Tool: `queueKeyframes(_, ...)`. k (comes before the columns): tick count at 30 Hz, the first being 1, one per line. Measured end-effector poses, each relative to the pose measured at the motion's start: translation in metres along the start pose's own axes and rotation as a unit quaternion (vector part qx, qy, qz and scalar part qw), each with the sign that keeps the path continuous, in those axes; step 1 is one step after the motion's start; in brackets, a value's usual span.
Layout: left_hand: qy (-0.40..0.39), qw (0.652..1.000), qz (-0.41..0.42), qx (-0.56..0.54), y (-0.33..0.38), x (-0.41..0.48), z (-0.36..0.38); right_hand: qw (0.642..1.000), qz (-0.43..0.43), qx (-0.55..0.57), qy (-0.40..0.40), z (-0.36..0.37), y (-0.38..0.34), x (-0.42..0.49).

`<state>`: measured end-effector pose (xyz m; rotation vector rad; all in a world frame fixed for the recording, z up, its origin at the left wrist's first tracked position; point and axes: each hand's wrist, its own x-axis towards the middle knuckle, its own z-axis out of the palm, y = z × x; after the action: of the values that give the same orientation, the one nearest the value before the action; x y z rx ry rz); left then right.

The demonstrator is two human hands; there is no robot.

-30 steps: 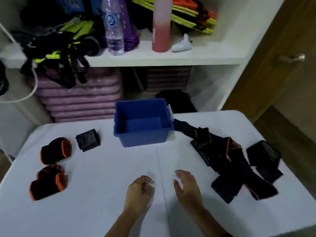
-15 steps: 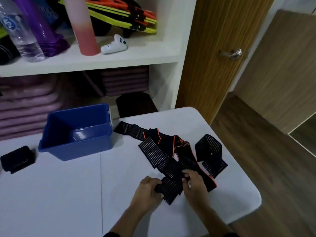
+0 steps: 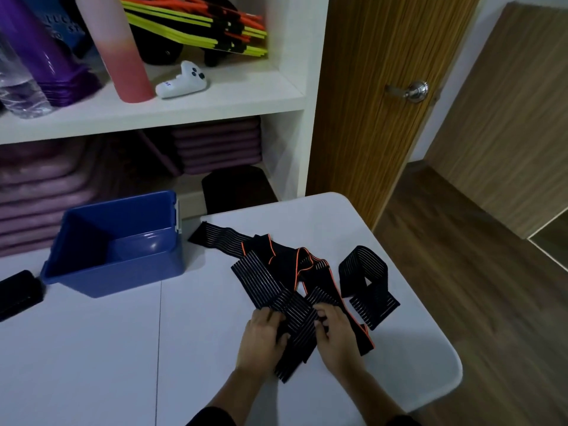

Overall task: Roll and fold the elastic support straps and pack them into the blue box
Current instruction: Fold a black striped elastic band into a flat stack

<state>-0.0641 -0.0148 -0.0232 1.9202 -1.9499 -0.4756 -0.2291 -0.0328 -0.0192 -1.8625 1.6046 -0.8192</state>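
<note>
A tangle of black elastic straps lies on the white table, right of the blue box, which stands open with nothing visible inside. A black ribbed strap runs from the pile toward me. My left hand and my right hand both pinch its near end. Orange-edged straps cross over it. Another ribbed strap lies folded at the right. A rolled black strap sits at the left edge.
White shelves stand behind the table with a pink bottle, purple items, a white controller and purple mats below. The table's right corner drops to a wooden floor beside a wooden door.
My view swung right from the table's middle to the strap pile. Both hands moved from the bare table onto the ribbed strap's near end and took hold of it.
</note>
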Motion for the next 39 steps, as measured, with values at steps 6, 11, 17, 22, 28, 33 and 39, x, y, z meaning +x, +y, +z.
queueKeyframes(6, -0.094, 0.995, -0.021, 0.031, 0.012, 0.027, 0.008, 1.0, 0.019, 0.021, -0.011, -0.001, 0.009, 0.0)
queueKeyframes(11, -0.102, 0.993, -0.011, 0.067, 0.009, 0.037, 0.014, 0.999, 0.04, 0.013, -0.036, -0.004, 0.013, -0.002)
queueKeyframes(17, -0.055, 0.981, -0.112, -0.148, -0.003, 0.045, -0.017, 0.991, 0.048, 0.021, -0.127, -0.003, 0.01, -0.003)
queueKeyframes(22, 0.039, 0.966, -0.171, -0.191, -0.025, 0.042, -0.057, 0.964, -0.057, -0.077, -0.246, 0.013, 0.0, -0.012)
queueKeyframes(28, 0.107, 0.959, -0.186, -0.187, -0.037, 0.03, -0.091, 0.969, -0.09, -0.101, -0.207, 0.026, 0.002, -0.012)
queueKeyframes(33, 0.114, 0.957, -0.193, -0.185, -0.039, 0.018, -0.097, 0.967, 0.062, 0.116, -0.22, 0.003, -0.017, 0.014)
queueKeyframes(39, 0.104, 0.953, -0.195, -0.206, -0.039, 0.011, -0.097, 0.977, 0.11, 0.055, -0.177, -0.003, -0.001, 0.029)
